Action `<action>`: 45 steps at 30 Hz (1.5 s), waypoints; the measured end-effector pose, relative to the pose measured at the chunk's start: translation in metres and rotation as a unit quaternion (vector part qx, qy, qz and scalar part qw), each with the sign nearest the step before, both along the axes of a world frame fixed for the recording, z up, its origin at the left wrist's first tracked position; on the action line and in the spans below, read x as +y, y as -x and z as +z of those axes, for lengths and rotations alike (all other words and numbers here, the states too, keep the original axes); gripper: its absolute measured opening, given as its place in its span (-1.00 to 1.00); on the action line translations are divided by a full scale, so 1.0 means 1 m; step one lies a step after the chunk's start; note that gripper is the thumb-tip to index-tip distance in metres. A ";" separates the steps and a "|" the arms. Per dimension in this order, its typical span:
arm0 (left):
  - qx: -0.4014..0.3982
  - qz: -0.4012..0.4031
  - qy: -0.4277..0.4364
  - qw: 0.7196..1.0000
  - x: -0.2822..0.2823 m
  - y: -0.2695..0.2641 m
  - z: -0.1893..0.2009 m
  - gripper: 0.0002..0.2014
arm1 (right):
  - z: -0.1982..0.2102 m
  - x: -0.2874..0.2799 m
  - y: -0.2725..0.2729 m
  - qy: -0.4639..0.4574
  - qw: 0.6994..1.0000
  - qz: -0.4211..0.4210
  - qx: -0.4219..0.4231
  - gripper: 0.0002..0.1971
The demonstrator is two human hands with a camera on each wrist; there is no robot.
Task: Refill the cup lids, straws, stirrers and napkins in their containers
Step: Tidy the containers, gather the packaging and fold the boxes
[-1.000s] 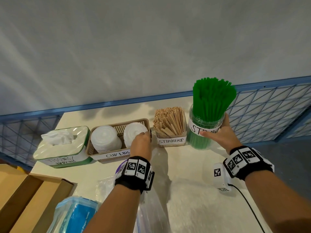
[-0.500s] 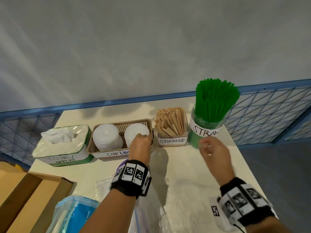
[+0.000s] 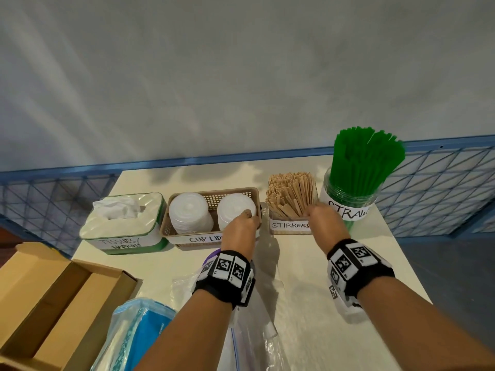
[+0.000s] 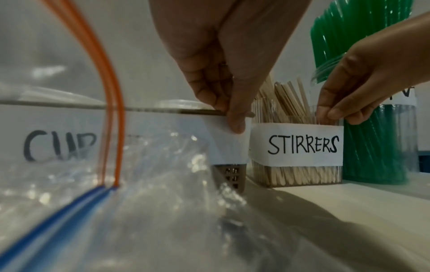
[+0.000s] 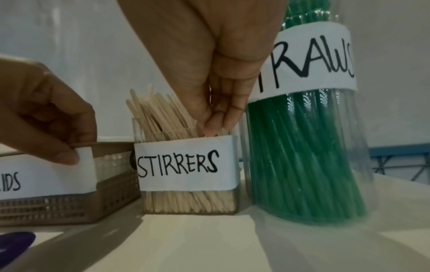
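Note:
Four labelled containers stand in a row at the table's far edge: a tissue box (image 3: 123, 223), a brown cup lids basket (image 3: 211, 192) with two white lid stacks (image 3: 187, 212), a clear stirrers container (image 3: 290, 226) full of wooden sticks, and a straws jar (image 3: 348, 207) packed with green straws (image 3: 367, 156). My left hand (image 3: 247, 218) pinches the basket's right front corner rim, thumb on the paper label (image 4: 232, 117). My right hand (image 3: 312, 211) pinches the stirrers container's right front rim (image 5: 214, 125), fingertips inside among the sticks.
An open cardboard box (image 3: 53, 303) sits at the near left. A blue packet (image 3: 139, 338) and clear zip bags (image 3: 254, 330) lie under my left forearm. Blue wire fencing (image 3: 442, 188) runs behind and to the right of the table.
My right hand let go of the straws jar, drew back, then came left onto the stirrers container's rim. The left hand kept its hold on the basket corner.

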State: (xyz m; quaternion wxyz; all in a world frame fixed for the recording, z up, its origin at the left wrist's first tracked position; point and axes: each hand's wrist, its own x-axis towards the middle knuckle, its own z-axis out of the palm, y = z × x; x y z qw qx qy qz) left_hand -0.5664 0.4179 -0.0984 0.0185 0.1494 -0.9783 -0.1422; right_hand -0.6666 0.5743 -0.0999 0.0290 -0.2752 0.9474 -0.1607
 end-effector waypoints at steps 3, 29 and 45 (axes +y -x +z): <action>-0.005 -0.015 0.009 1.000 -0.002 0.001 0.002 -0.74 | -0.003 0.004 0.000 0.010 1.000 -0.010 -0.010 -0.77; 0.111 -0.008 -0.014 0.994 0.007 -0.005 0.015 -0.81 | 0.010 0.021 -0.020 0.161 0.985 0.007 0.063 -0.86; 0.065 0.026 -0.419 0.905 0.120 0.071 0.060 -0.60 | 0.009 0.101 0.025 0.419 0.853 -0.183 -0.250 -0.49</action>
